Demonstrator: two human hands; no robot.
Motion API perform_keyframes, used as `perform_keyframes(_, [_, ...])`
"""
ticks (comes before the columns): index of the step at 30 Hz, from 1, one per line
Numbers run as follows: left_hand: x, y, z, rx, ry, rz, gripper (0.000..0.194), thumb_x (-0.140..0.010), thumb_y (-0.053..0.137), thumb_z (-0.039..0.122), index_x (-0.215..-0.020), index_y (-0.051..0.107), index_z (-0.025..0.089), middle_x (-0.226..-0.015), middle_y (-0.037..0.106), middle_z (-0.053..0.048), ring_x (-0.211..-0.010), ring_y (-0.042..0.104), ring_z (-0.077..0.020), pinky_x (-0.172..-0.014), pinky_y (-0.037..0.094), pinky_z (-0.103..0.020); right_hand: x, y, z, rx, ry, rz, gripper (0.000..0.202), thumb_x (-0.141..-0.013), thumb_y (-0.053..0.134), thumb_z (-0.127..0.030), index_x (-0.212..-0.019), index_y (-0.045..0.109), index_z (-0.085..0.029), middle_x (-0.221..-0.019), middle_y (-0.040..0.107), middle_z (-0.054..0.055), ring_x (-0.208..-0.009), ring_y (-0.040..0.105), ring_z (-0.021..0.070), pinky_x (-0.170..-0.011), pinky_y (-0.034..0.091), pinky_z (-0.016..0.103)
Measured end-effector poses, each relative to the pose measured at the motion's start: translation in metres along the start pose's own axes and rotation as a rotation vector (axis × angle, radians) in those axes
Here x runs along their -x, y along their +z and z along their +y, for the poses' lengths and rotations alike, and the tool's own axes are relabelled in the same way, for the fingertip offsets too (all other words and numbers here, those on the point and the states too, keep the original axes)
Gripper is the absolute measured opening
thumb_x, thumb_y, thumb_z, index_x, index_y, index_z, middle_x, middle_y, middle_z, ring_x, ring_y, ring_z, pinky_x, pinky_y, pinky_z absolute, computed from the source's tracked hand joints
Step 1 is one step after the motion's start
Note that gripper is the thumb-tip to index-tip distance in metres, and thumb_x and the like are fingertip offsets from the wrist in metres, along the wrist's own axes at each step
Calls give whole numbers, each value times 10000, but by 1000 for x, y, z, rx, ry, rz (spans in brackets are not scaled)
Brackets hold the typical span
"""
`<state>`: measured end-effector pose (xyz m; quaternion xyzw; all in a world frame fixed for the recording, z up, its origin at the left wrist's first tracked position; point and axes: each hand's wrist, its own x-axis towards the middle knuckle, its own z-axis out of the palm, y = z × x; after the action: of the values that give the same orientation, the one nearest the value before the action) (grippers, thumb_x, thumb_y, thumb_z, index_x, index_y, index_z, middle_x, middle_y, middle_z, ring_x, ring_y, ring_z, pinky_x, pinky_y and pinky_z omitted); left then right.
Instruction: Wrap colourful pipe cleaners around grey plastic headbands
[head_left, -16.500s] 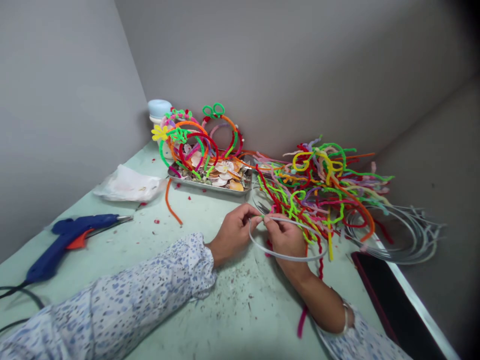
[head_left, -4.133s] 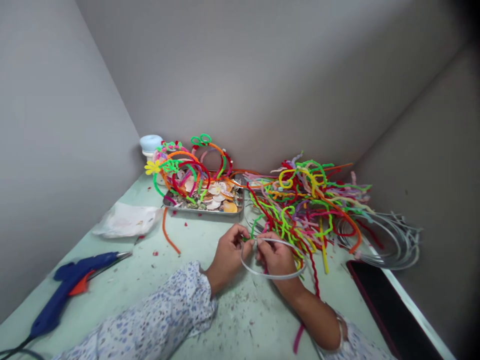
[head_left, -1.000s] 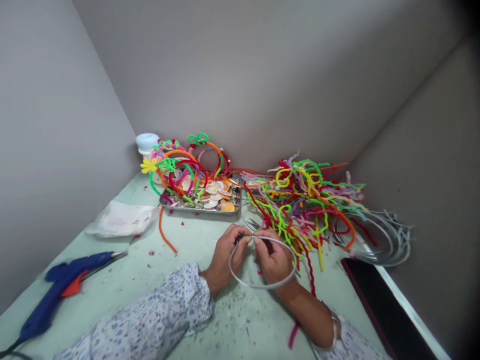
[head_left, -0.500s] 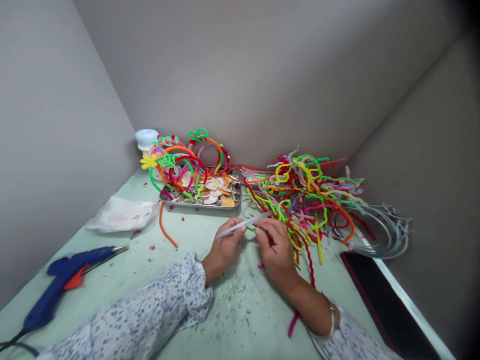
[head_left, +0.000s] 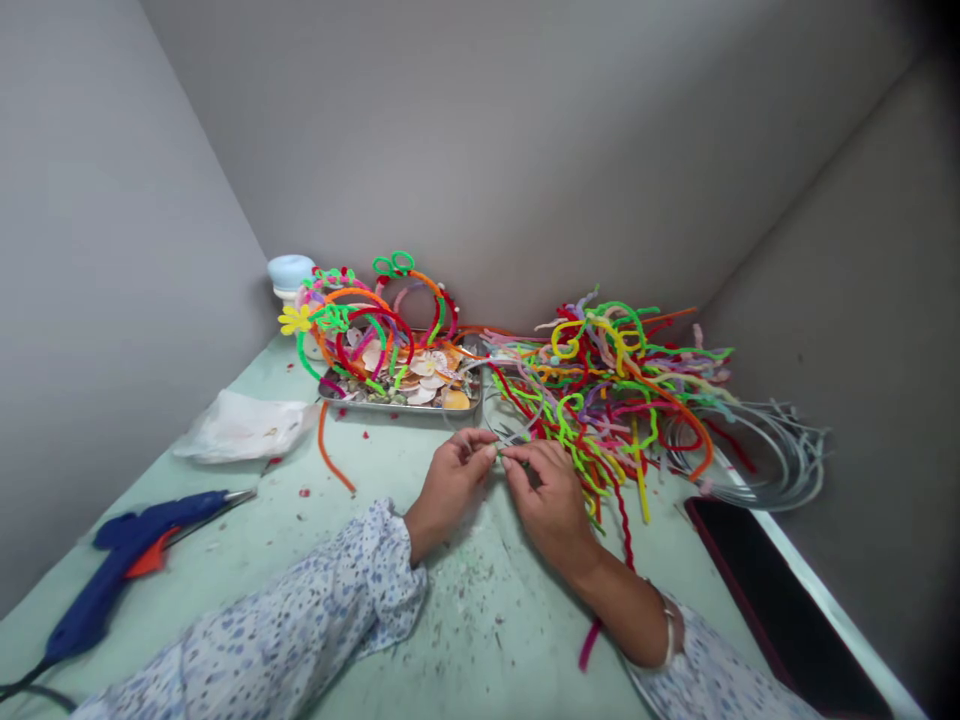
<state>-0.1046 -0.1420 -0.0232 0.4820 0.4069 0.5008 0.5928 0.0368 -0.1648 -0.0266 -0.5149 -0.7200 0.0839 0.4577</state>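
My left hand [head_left: 452, 482] and my right hand [head_left: 551, 500] meet over the middle of the table, both with fingers pinched. Between their fingertips is a small green piece, mostly hidden. A thin grey-white band [head_left: 536, 405] loops up behind the fingers, towards the tray. Beyond my hands lies a metal tray [head_left: 397, 406] holding shells and small pieces, with several colourful fuzzy-wire hoops [head_left: 375, 293] over it. A large tangled pile of fuzzy wires [head_left: 607, 390] spreads just beyond my right hand.
A blue glue gun [head_left: 124, 565] lies at the left, near a white plastic bag [head_left: 244, 428]. An orange wire [head_left: 325, 450] is on the table [head_left: 480, 640]. Clear bands [head_left: 787, 460] and a black phone [head_left: 780, 610] are at the right. A blue-topped container [head_left: 291, 275] stands behind.
The grey-white strip that lay straight across my left fingers now shows as a loop behind them. Both hands' fingertips have come closer together.
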Motion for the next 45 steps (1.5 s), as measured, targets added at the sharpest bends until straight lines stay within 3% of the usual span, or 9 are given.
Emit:
perform_keyframes(3, [-1, 0, 0, -3, -32, -2, 396, -717, 706, 382, -1015, 628, 133, -609, 518, 34, -526, 435, -76, -501, 349, -209, 1, -1, -1, -5, 13, 8, 136, -885, 509, -238, -880, 644, -222, -840, 652, 39, -848, 547, 217, -797, 420, 375])
perform_keyframes(9, [1, 3, 6, -8, -60, 22, 319, -691, 725, 341, -907, 684, 110, -648, 586, -3, -532, 469, -79, -510, 407, -220, 2, -1, -1, -39, 39, -8, 127, -891, 507, -246, -896, 631, -218, -856, 643, 37, -863, 549, 213, -805, 418, 370])
perform_keyframes(19, [-2, 1, 3, 110, -60, 67, 263, -690, 733, 296, -872, 661, 120, -564, 547, 32, -513, 466, -67, -519, 368, -197, 3, 3, -1, 31, 84, -28, 179, -829, 590, -271, -996, 607, -207, -897, 655, 51, -871, 574, 217, -835, 418, 380])
perform_keyframes(29, [-1, 2, 4, 150, -53, 87, 249, -693, 733, 280, -868, 660, 118, -564, 543, 30, -509, 458, -63, -508, 350, -185, 2, 2, -2, 82, 4, -2, 95, -874, 563, -259, -883, 645, -211, -831, 664, 22, -838, 579, 205, -828, 397, 373])
perform_keyframes(40, [-4, -3, 1, 162, -61, 57, 262, -697, 728, 261, -899, 664, 108, -588, 576, 16, -527, 488, -67, -526, 359, -191, 2, -2, -4, -48, -29, 63, 98, -872, 575, -284, -841, 624, -204, -803, 639, 28, -813, 556, 197, -817, 415, 364])
perform_keyframes(45, [-5, -4, 4, 218, -76, 69, 234, -662, 739, 227, -856, 665, 120, -614, 559, 30, -509, 451, -50, -506, 325, -191, 6, -3, -1, -330, 134, -1, 230, -923, 469, -351, -878, 643, -208, -846, 645, 33, -830, 580, 190, -790, 431, 328])
